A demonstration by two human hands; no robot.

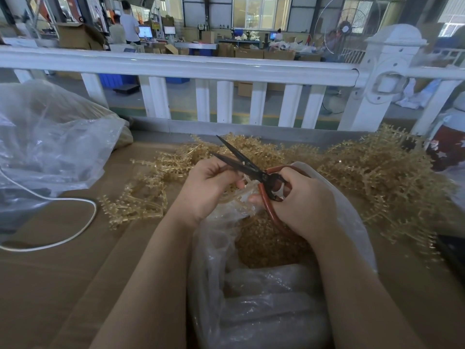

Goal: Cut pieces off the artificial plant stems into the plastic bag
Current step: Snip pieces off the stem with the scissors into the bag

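Brown cardboard (63, 268) covers the work surface, and across its far half lies a heap of artificial plant stems (364, 177), straw-gold, translucent and studded with short nubs; their long strands run mostly left to right, with one loose cluster (136, 197) lying apart toward the left. Nearest the camera stands the clear plastic bag (264, 298), mouth open upward, crumpled and glossy, with a mound of cut gold pieces (266, 245) lying inside it. Above the bag's mouth the scissors (247, 166) point up and to the left, away from the person, their dark blades parted in a narrow V and their reddish-brown handle loops toward the right. The right hand (304, 200) grips those loops, fingers curled round and through them. The left hand (208, 187) is curled closed just left of the blades, pinching a pale stem piece (247, 183) that sits at the blades' crotch; how much of the stem it holds is hidden by the fingers. To the left a second, larger clear bag (50, 144) slumps on the cardboard, and a white cable (83, 222) loops beside it. Beyond the stems runs a white railing (176, 65) with a moulded post (382, 74), and behind it a workshop floor with cardboard boxes (75, 36) and monitors.
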